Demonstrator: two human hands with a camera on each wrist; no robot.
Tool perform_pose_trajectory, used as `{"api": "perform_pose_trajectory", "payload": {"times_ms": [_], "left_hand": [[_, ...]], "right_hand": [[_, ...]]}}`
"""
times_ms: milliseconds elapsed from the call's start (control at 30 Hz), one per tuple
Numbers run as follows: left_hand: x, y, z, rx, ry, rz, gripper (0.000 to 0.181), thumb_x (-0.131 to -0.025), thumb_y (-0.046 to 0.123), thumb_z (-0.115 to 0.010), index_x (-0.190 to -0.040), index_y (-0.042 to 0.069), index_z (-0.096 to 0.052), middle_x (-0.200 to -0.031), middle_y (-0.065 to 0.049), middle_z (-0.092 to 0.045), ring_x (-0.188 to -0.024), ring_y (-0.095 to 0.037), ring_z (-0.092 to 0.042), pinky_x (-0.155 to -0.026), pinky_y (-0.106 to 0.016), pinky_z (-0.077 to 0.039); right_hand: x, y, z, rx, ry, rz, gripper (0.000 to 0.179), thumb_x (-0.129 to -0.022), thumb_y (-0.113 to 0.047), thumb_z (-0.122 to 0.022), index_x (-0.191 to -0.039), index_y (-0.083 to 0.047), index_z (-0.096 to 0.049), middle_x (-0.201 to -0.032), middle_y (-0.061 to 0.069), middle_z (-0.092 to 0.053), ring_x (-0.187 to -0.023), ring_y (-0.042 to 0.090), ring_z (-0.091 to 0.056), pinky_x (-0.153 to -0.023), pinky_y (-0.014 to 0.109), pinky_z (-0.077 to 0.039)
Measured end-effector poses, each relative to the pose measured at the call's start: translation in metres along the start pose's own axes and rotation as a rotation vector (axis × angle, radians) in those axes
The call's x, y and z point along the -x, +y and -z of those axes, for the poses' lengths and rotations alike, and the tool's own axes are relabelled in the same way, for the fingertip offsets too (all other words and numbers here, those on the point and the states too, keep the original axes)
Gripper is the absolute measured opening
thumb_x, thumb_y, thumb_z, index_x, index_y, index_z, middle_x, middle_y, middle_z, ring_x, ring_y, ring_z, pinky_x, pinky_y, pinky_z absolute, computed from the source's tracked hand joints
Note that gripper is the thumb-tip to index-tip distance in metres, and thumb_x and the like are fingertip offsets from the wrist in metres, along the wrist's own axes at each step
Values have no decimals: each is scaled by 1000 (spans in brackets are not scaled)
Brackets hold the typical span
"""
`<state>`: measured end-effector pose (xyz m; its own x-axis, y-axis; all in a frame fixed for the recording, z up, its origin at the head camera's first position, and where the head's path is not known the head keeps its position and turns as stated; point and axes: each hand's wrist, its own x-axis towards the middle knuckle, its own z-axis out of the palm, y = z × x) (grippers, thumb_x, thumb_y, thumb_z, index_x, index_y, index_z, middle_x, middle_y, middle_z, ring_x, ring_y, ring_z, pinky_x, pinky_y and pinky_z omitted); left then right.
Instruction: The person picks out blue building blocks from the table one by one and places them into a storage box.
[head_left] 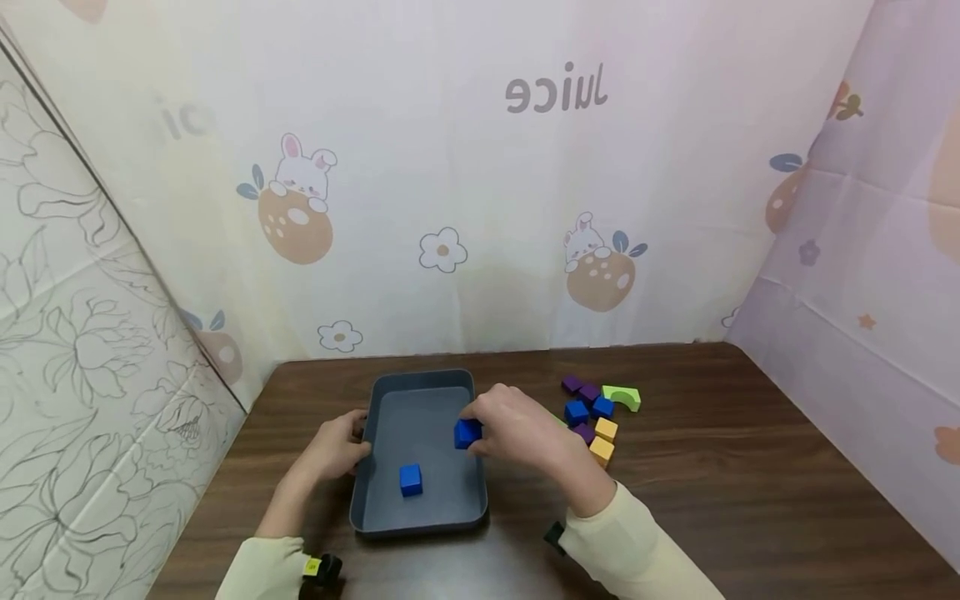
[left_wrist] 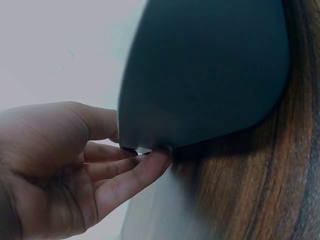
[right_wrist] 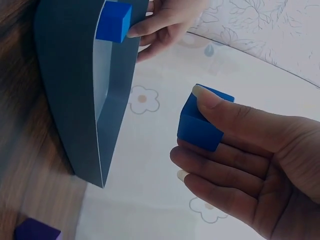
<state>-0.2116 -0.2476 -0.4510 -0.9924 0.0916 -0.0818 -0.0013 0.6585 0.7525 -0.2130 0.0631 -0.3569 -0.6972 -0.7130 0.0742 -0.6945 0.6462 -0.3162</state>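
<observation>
Grey letters on the pale curtain read "Juice", printed back to front; a fainter, partly lost bit of lettering shows further left. By the left wrist, a yellow tag sits on a black strap, its marking too small to read.

The right hand grasps a blue block, the thumb over its upper face and the fingers underneath. This block is raised over the tray, near the right rim and clear of it.

The left hand grips the tray's left side, thumb against the wall and fingers tucked under the edge. A second blue block rests on the tray floor toward the near end, apart from the fingers of both hands.

To the right of the tray, on the brown wooden tabletop, lies a loose cluster: a green arch, purple blocks, two more blue blocks and two yellow blocks. A green piece beside them is mostly hidden behind the right hand.
</observation>
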Motion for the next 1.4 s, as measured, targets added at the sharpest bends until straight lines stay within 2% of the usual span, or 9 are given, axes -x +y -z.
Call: {"api": "perform_pose_trajectory", "payload": {"times_ms": [367,667,1100,1400], "left_hand": [[-1,1,1,-5,-3,14,60,-93,-7,-63,-150,-13,-46,-113,-25,-69,-79,-25,-72,-59,-38,-66],[0,2,0,-4,-5,12,60,-93,-7,-63,-150,-14,-46,-113,-26,-69,-80,-25,-72,-60,-39,-66],[-1,1,1,-7,-11,5,60,-94,-6,-63,-150,-14,-45,-115,-26,-68,-80,-26,-73,-59,-39,-66],[0,2,2,-6,-13,7,60,-94,-6,-62,-151,-14,-44,-113,-25,-68,-80,-26,-73,-59,-39,-66]], "right_hand": [[-16,-8,-9,26,-11,11,37,-85,-27,-90,-116,-8,-82,-102,1,-79,-81,9,-71,-78,26,-65],[-27,-12,-19,59,-26,8,35,-85,-27,-91,-114,-10,-82,-98,-1,-78,-77,7,-66,-78,26,-65],[-35,-15,-36,61,-40,18,25,-86,-23,-90,-108,-11,-83,-94,-3,-78,-77,4,-66,-77,25,-64],[-39,-17,-48,110,-39,48,22,-85,-23,-92,-102,-12,-83,-90,-5,-77,-76,2,-65,-72,21,-62]]}}
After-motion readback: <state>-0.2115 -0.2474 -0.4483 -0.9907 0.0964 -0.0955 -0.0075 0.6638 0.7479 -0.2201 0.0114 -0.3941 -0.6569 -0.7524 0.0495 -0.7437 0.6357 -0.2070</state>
